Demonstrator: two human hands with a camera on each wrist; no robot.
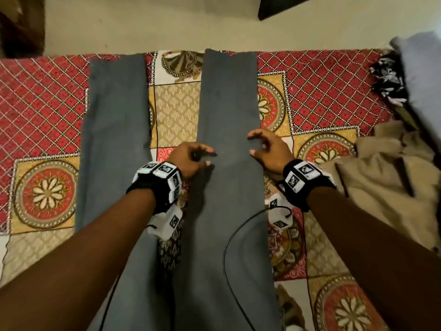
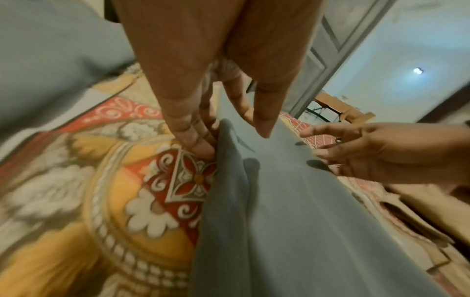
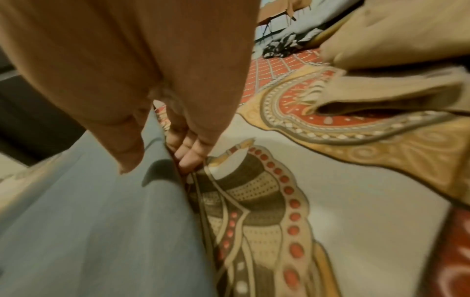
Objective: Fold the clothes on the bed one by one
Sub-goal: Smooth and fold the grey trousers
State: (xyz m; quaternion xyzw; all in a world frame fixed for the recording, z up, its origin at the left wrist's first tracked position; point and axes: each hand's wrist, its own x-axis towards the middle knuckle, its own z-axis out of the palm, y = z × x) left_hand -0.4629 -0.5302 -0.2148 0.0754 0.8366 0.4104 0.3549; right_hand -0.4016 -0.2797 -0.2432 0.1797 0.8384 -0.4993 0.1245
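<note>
Grey trousers (image 1: 226, 103) lie flat on the patterned bedsheet (image 1: 47, 96), legs apart and pointing away from me; the other leg (image 1: 114, 115) is to the left. Both hands are at mid-length of the right-hand leg. My left hand (image 1: 205, 158) is on its left edge: the fingers (image 2: 201, 146) dig in under the raised edge and the thumb curls over the top. My right hand (image 1: 253, 144) is at the right edge, spread like a claw. Its fingertips (image 3: 188, 158) touch the hem side and the thumb hovers above the cloth (image 3: 89, 221).
A crumpled beige garment (image 1: 386, 177) lies to the right, close to my right wrist. Further back right sit a black-and-white patterned cloth (image 1: 389, 77) and a pale bluish cloth (image 1: 420, 75). The bed's far edge meets the floor (image 1: 167, 25). A black cable (image 1: 229, 247) loops over the trousers.
</note>
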